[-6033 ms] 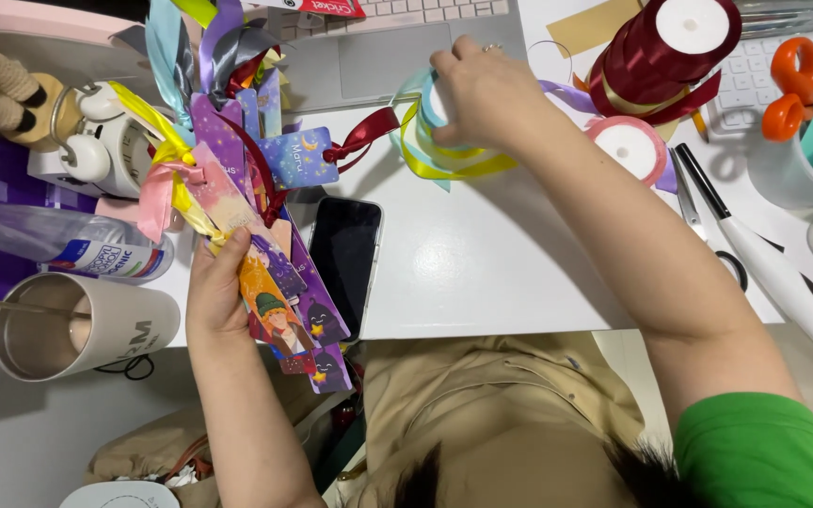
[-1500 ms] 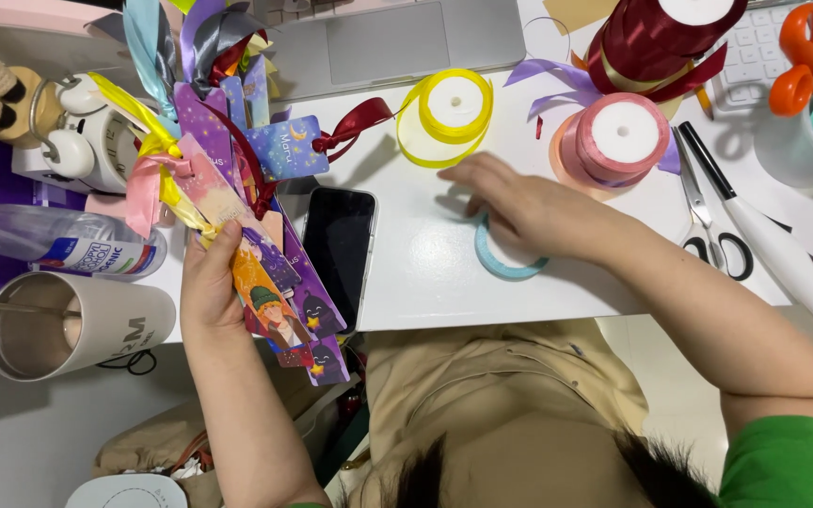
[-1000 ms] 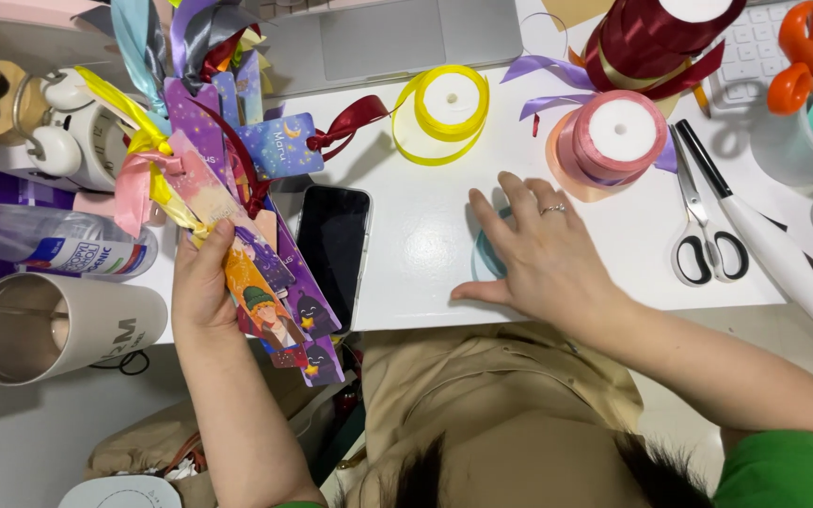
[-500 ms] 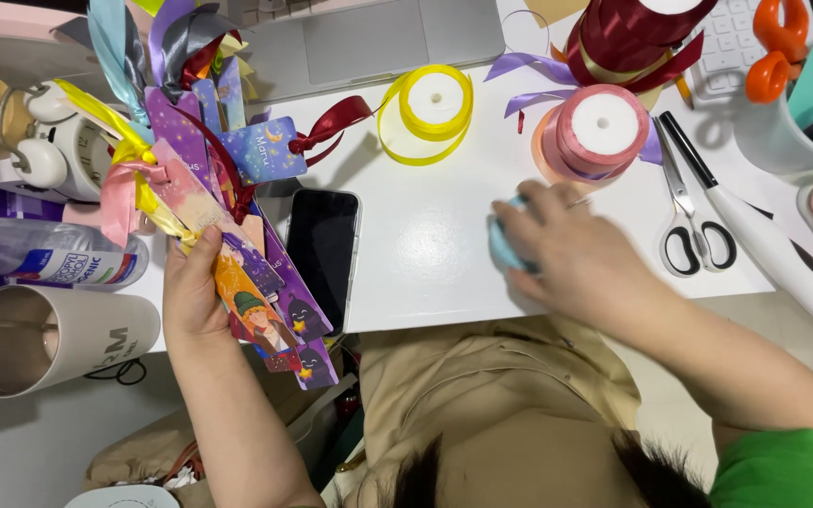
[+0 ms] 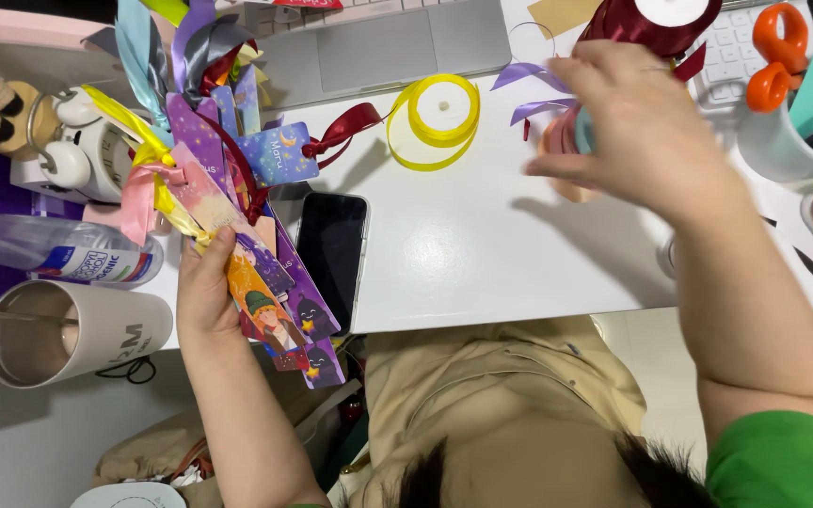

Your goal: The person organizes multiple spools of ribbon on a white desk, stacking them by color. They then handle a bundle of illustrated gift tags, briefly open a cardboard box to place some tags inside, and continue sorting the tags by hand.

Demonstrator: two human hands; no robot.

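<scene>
Both my hands busy over the white desk [image 5: 482,263], open room in the middle.

My left hand [image 5: 207,292] grips a fan of illustrated bookmarks [image 5: 265,292] at the desk's near-left edge, their ribbons trailing upward, a black phone [image 5: 331,249] just beside them. My right hand [image 5: 637,127] is raised at the far right, fingers closed around a pale blue ribbon spool [image 5: 583,132], blurred, just beside the dark red ribbon roll [image 5: 651,23]; a yellow ribbon spool [image 5: 437,118] lies apart to its left.

- The light was bright and even from overhead.
- Glare sat on the white table [image 5: 482,254].
- My right hand [image 5: 642,132] was motion-blurred and cast a soft shadow.
</scene>
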